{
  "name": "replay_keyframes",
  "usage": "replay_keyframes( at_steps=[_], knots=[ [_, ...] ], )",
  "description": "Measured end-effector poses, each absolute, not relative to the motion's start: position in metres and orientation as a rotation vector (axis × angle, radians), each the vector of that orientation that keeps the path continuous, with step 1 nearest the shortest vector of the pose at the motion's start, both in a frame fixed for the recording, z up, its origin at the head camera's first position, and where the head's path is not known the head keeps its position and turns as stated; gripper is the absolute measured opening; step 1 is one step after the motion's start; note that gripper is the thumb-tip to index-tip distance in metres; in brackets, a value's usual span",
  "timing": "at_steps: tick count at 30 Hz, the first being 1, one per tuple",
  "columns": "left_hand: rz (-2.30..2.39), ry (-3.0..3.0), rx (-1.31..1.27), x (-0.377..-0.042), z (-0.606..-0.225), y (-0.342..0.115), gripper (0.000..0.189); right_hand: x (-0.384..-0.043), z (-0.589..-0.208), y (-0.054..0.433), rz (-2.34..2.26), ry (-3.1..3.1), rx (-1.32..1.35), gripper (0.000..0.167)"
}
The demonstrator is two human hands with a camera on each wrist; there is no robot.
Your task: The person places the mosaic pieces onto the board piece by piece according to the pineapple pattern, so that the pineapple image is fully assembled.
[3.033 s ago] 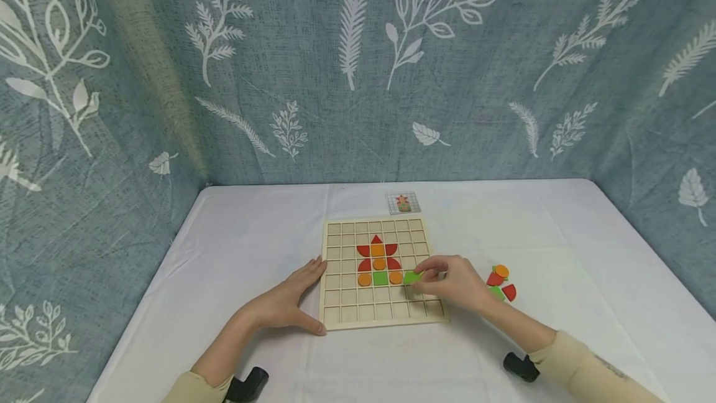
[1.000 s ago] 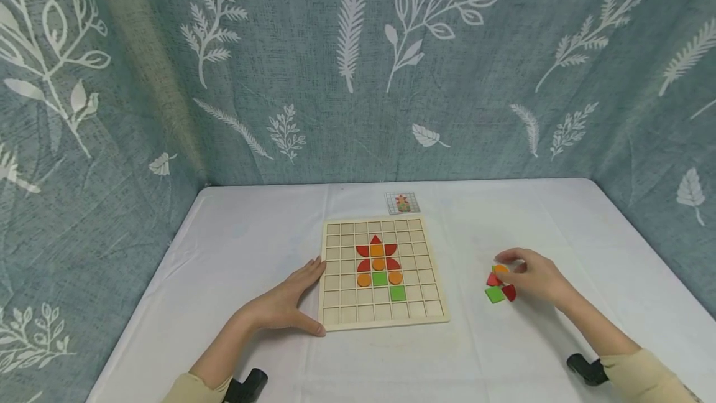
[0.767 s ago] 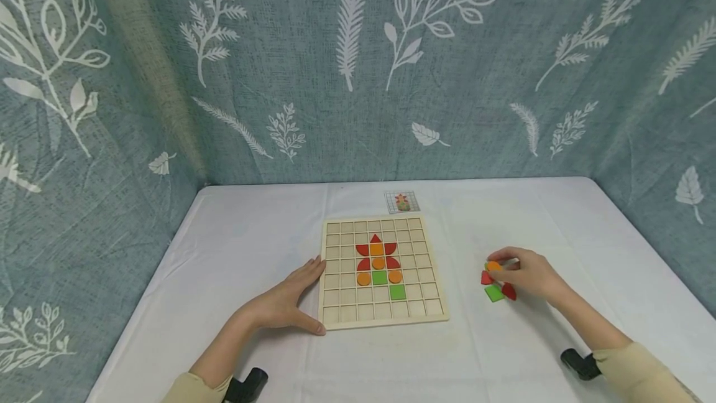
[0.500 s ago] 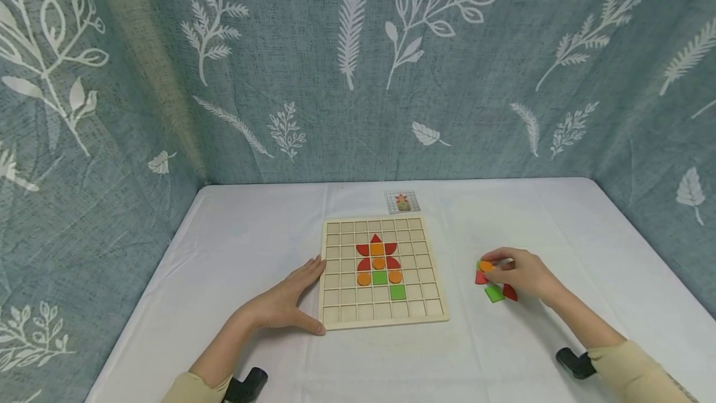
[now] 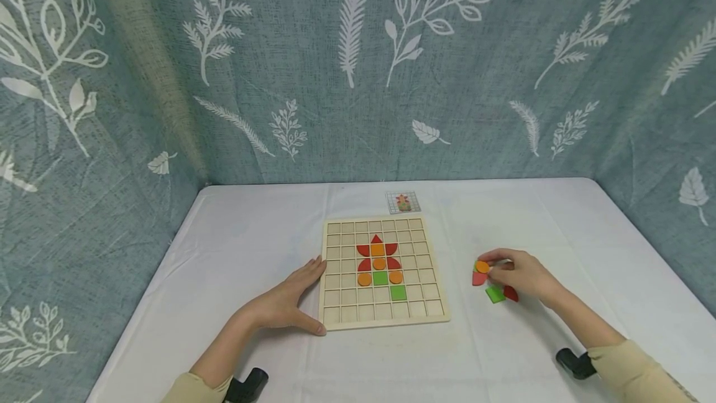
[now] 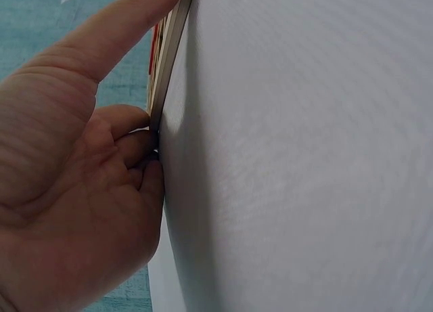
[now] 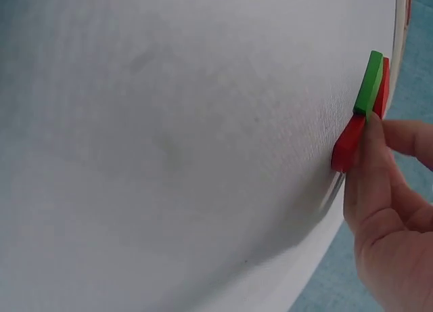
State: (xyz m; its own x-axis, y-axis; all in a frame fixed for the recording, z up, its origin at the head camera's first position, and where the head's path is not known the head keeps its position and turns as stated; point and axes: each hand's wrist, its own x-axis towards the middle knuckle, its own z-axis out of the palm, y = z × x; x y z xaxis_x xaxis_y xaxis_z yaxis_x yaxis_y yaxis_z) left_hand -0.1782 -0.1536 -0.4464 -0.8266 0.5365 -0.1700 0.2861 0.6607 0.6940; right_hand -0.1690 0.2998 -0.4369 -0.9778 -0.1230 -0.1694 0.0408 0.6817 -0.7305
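the left hand, spread wide, rested against the gridded board; the right hand pinched an orange disc next to a red piece on the tabletop, right of the board — a light edgewise grip probably best spared the red piece dragging.

On the left of the grid board, the way is blocked by the left hand, laid against its edge. On the board's right, a band of bare tablecloth is left for passing, closed farther out by the right hand, an orange disc, red pieces and a loose green square. Beyond the board, a flat picture card is met. On its near side, open room is flanked by black wrist devices.
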Motion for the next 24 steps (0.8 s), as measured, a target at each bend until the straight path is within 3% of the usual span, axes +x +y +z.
replay_keyframes(
  at_steps=[24],
  knots=[
    [0.985,2.501,0.654,-0.178,-0.449,-0.153,0.122,-0.173,-0.438,0.273,-1.278,2.779,-0.163,0.035]
  ],
)
